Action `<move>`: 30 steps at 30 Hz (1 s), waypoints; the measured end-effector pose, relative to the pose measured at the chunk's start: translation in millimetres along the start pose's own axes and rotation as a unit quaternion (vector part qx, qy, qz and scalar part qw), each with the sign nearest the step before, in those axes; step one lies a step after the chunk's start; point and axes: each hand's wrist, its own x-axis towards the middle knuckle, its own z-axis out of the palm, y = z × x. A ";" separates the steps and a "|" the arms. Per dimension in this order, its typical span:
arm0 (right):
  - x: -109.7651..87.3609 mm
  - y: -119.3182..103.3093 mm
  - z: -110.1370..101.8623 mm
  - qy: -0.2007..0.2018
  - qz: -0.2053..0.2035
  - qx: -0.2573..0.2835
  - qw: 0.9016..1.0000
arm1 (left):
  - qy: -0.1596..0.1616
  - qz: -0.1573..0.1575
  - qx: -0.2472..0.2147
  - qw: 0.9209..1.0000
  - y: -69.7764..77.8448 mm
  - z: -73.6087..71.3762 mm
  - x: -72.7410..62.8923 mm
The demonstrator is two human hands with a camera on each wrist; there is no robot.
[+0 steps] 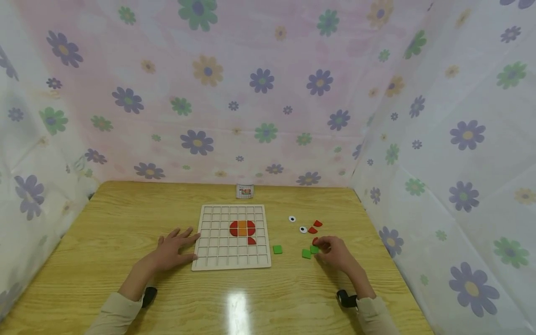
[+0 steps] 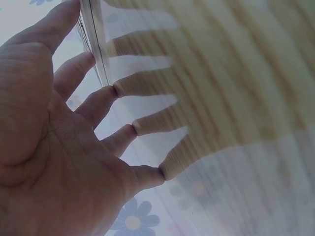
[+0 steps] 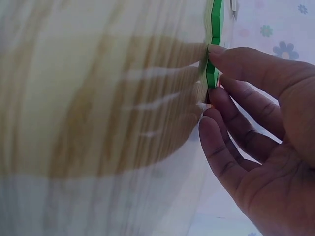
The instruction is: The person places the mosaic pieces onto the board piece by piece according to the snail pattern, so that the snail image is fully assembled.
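Observation:
A pale wooden grid board (image 1: 217, 260) lies on the table. Orange squares (image 1: 242, 228) sit in its grid between red quarter-round pieces (image 1: 233, 228), with another red piece (image 1: 251, 241) just below. Fingers spread, my left hand (image 1: 171, 249) rests on the table with its tips at the board's left edge. To the right of the board, my right hand (image 1: 335, 253) pinches a green square tile (image 1: 314, 250) between thumb and fingers, low at the tabletop. A loose red piece (image 1: 315, 241) is partly hidden behind those fingers. Another green tile (image 1: 306, 254) lies close beside.
Between the board and my right hand is a third green tile (image 1: 278, 250). Farther back lie two round eye pieces (image 1: 292, 219) and two red pieces (image 1: 318, 224). A small picture card (image 1: 244, 191) is at the table's far edge. Flowered sheets (image 1: 268, 93) surround the table (image 1: 146, 204).

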 end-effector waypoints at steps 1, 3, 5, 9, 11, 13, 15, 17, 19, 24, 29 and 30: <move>0.1 0.3 -0.1 -0.002 0.001 0.001 1.000 | 0.000 0.000 -0.001 1.000 0.1 0.1 -0.3; 0.3 0.9 -0.4 -0.004 0.002 0.003 1.000 | 0.001 0.001 -0.001 1.000 0.2 0.3 -0.7; 0.4 1.5 -0.2 -0.004 0.002 0.003 1.000 | 0.002 0.001 -0.001 1.000 0.2 0.1 -1.1; 0.1 1.7 1.2 -0.007 0.005 0.007 1.000 | -0.001 -0.002 -0.003 1.000 0.2 -0.3 -2.2; -0.3 1.9 2.0 -0.009 0.009 0.010 1.000 | -0.001 0.000 -0.002 1.000 0.5 -0.1 -2.3; -0.6 1.5 2.2 -0.009 0.011 0.011 1.000 | 0.000 0.000 -0.003 1.000 0.6 0.1 -2.0; -0.5 1.4 2.1 -0.008 0.010 0.010 1.000 | 0.001 0.001 -0.001 1.000 0.7 0.2 -1.7; 0.1 0.3 1.9 -0.003 0.015 0.009 1.000 | 0.004 0.000 -0.002 1.000 0.6 0.0 -0.8; 1.0 -0.4 1.9 0.000 0.016 0.007 1.000 | 0.006 -0.001 0.001 1.000 0.5 -0.1 -0.2; 1.1 -3.7 2.4 -0.002 0.037 0.012 0.999 | 0.006 -0.004 -0.003 1.000 0.0 0.4 0.0; -0.5 -7.6 4.0 -0.009 0.060 -0.002 0.998 | 0.003 0.001 0.004 1.000 0.4 1.3 -0.6; -0.5 -8.4 4.3 -0.009 0.063 -0.004 0.998 | 0.004 0.001 0.005 1.000 0.1 1.5 -0.4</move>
